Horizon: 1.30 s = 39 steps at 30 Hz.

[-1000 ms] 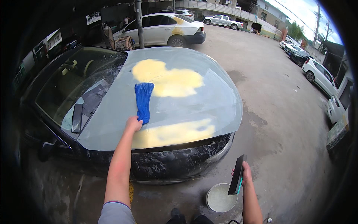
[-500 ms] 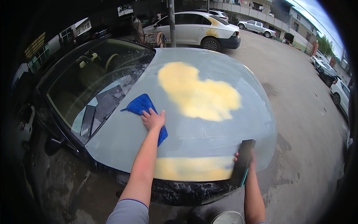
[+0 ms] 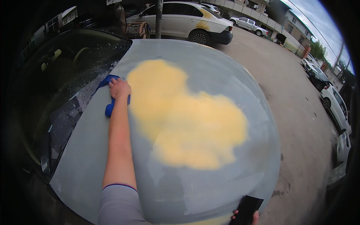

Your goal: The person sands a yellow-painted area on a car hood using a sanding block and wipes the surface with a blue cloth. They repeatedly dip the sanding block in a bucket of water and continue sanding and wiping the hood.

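Note:
My left hand (image 3: 119,87) grips a blue cloth (image 3: 110,110) on the grey car hood (image 3: 78,168), close to the windshield edge. A large cream-yellow patch (image 3: 187,123) spreads across the middle of the hood beside it. At the lower right, my right hand (image 3: 255,219) holds a black oblong block (image 3: 246,210) near the hood's front edge; most of that hand is cut off by the frame or hidden by the block.
The dark windshield (image 3: 48,90) has dark sheets (image 3: 63,118) along its base. Beyond the hood stand a pole (image 3: 159,22) and a white sedan (image 3: 183,24) with yellowish patches. Parked cars (image 3: 333,103) line the right side of the paved yard (image 3: 288,105).
My left hand has pushed the cloth farther across the hood toward the windshield. The view has moved closer over the hood, so the bucket has left the frame and the block sits lower in it.

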{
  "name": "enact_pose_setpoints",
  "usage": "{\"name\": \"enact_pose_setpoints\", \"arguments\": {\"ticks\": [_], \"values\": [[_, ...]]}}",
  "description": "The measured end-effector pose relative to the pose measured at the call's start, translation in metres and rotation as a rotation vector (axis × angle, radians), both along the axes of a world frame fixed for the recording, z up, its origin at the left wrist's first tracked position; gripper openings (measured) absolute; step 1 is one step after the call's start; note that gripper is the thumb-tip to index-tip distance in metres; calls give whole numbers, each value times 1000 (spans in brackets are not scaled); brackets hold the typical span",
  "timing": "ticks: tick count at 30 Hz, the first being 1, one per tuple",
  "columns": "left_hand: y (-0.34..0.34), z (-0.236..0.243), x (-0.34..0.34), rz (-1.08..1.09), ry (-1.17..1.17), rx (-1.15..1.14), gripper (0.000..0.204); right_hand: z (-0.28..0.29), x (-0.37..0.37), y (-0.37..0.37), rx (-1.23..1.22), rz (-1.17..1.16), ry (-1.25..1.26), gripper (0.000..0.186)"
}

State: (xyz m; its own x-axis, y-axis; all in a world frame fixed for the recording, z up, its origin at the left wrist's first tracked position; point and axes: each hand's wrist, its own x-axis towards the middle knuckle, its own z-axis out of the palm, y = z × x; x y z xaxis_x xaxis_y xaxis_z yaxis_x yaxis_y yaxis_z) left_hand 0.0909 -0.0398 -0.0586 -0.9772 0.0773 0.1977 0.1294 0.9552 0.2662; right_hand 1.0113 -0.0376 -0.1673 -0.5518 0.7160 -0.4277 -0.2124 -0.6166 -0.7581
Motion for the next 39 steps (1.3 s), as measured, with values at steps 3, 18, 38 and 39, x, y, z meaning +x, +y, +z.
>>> {"name": "enact_pose_setpoints", "arguments": {"ticks": [3,18,38,39], "values": [[79,-2,-6,-162,23,12,63,10,-10,-9,0,-6,-30,114],[341,-37,448,-1636,204,120,44,2,-5,-5,13,-12,37,108],[300,1,204,-1234,30,-47,55,32,-38,-14,-3,-78,139,107],[281,6,166,-1101,-4,-36,56,34,-36,-15,-11,-90,121,108]]}}
